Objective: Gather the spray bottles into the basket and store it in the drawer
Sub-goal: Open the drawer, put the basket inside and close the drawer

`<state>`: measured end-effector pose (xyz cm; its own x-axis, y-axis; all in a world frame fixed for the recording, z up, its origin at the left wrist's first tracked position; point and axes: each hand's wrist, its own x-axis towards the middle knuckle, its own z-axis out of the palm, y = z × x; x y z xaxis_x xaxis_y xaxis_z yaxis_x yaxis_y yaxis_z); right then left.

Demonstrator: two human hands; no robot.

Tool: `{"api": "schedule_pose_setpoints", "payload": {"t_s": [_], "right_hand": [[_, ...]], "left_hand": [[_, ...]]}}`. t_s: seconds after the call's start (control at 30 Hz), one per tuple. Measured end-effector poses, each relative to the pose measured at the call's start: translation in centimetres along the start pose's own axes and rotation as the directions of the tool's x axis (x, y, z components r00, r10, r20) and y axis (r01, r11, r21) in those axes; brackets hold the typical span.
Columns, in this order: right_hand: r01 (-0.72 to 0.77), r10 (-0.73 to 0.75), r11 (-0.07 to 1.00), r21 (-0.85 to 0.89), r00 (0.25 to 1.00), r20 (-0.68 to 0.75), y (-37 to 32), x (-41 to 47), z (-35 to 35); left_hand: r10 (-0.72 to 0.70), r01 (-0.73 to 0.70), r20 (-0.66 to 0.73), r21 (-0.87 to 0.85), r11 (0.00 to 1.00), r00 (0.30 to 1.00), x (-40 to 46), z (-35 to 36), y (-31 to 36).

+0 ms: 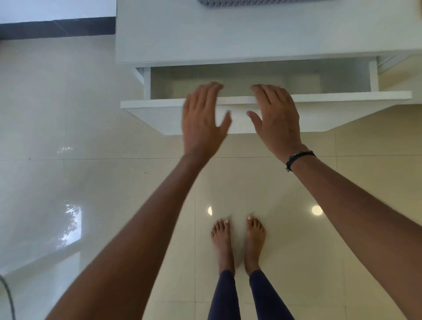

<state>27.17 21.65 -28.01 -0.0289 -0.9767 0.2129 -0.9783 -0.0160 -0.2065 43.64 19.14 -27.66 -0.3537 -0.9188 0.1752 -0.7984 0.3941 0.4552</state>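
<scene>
A white drawer (342,97) stands pulled out from under a white desk top (228,41), and the part of its inside that shows holds nothing. My left hand (203,118) and my right hand (276,116) hover over the middle of the drawer's front panel, fingers spread, palms down, holding nothing. The left hand is blurred. At the top edge of the view a strip of a grey woven basket (262,2) rests on the desk top. No spray bottles are in view.
Glossy cream floor tiles (68,137) spread below and to the left. My bare feet (237,242) stand just in front of the drawer. A dark skirting strip (57,28) runs along the wall at the upper left. A grey cable (6,294) shows at the lower left edge.
</scene>
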Motion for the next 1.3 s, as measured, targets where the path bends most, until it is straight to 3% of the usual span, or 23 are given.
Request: {"api": "schedule_pose_setpoints", "payload": {"t_s": [0.17, 0.33, 0.53, 0.97, 1.3], "right_hand": [[-0.096, 0.097, 0.995, -0.015, 0.994, 0.049, 4.5, -2.3, -1.9], [-0.121, 0.118, 0.992, 0.015, 0.984, 0.134, 5.3, -4.7, -3.0], [-0.096, 0.094, 0.995, 0.005, 0.989, 0.110, 4.3, -8.8, -3.3], [0.012, -0.011, 0.994, -0.108, 1.000, 0.003, 2.5, -17.3, -4.1], [0.039, -0.037, 0.995, -0.095, 0.999, 0.023, 1.6, -21.6, -4.7]], "left_hand": [[0.024, -0.036, 0.129, 0.092, 0.995, 0.991, 0.9, 0.4, 0.2], [-0.104, 0.095, 0.175, 0.055, 0.994, 0.979, -0.6, -0.7, 1.3], [-0.178, 0.168, 0.237, 0.062, 0.984, 0.955, -4.6, -1.6, 2.4], [-0.237, 0.229, 0.215, 0.062, 0.971, 0.947, -13.6, -2.2, 4.5], [-0.264, 0.256, 0.222, 0.066, 0.965, 0.939, -18.0, -2.8, 5.8]]}}
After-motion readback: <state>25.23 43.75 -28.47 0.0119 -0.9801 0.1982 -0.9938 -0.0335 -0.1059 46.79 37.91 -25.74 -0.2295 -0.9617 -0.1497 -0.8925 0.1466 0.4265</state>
